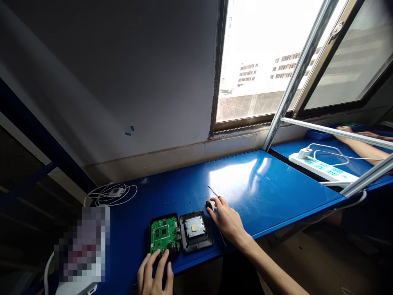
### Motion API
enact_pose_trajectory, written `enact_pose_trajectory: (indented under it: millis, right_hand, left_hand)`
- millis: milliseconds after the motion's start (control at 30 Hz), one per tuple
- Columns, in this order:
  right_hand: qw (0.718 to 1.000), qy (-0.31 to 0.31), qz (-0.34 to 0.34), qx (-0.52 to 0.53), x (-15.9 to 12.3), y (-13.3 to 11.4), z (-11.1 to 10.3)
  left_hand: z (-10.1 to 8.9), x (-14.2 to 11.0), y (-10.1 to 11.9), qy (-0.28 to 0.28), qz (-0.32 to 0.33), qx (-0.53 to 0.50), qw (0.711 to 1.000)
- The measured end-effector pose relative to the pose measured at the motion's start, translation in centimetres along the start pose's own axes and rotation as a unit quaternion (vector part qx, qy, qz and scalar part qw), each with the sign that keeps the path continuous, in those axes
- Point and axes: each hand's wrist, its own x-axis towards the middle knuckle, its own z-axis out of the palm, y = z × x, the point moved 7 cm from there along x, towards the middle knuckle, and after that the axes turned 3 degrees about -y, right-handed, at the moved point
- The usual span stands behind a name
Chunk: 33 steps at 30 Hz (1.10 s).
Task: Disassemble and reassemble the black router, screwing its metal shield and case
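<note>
A black case half with a green circuit board (164,234) lies near the front edge of the blue table (264,192). Beside it on the right lies the other black case half (195,230) with a grey metal plate and a small yellow pad. My left hand (155,276) rests with its fingers spread, fingertips touching the near edge of the green board's case. My right hand (226,220) lies on the table to the right of the cases, fingers curled over the yellow-and-black handle of a screwdriver (211,196) whose thin shaft points away to the upper left.
A coiled white cable (112,192) lies at the back left. A white power strip (322,168) with a plug sits on the neighbouring table at right, where another person's forearm (357,145) rests. An open window frame (288,94) juts in above. A white box stands front left.
</note>
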Motion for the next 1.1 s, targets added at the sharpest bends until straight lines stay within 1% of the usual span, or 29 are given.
enact_pose_trajectory:
  millis: [100, 267, 500, 667, 733, 800, 900, 967, 1033, 1067, 1100]
  right_hand:
    - [1.0, 0.002, 0.003, 0.002, -0.7, 0.3, -0.1]
    - [1.0, 0.0, 0.009, 0.008, -1.9, 1.2, 0.2]
    - [1.0, 0.006, 0.025, 0.01, -3.2, 2.4, -0.7]
    - [0.998, 0.018, 0.011, 0.054, -3.6, 3.1, -0.9]
    - [0.998, 0.014, 0.009, 0.066, -3.6, 3.3, -0.8]
    - [0.999, 0.012, 0.005, 0.052, -3.6, 3.4, -0.6]
    - [0.999, 0.039, -0.005, -0.031, -3.5, 2.7, -1.0]
    - [0.994, 0.075, -0.022, -0.079, -3.4, 1.7, -1.8]
    - [0.99, 0.094, -0.063, -0.082, -3.3, 0.1, -2.5]
    - [0.989, 0.09, -0.093, -0.071, -3.2, -0.9, -2.7]
    - [0.987, 0.072, -0.13, -0.053, -3.1, -2.0, -2.7]
  left_hand:
    - [0.2, -0.2, 1.0, -0.003, 0.01, -0.006, 1.0]
    - [0.8, 0.1, 1.9, -0.022, 0.015, -0.025, 0.999]
    - [1.6, 0.5, 3.6, -0.051, 0.015, -0.038, 0.998]
    - [1.6, 0.2, 4.3, -0.066, 0.011, -0.033, 0.997]
    - [1.2, 0.6, 3.8, -0.066, 0.011, -0.036, 0.997]
    - [0.7, 1.5, 2.9, -0.071, 0.012, -0.041, 0.997]
    - [0.2, 3.6, 0.9, -0.11, 0.026, -0.053, 0.992]
    - [0.4, 5.2, -0.7, -0.168, 0.021, -0.068, 0.983]
    - [1.1, 6.5, -1.9, -0.241, 0.017, -0.088, 0.966]
    - [1.5, 7.0, -2.4, -0.274, 0.011, -0.1, 0.956]
    - [1.9, 7.4, -2.8, -0.303, 0.004, -0.115, 0.946]
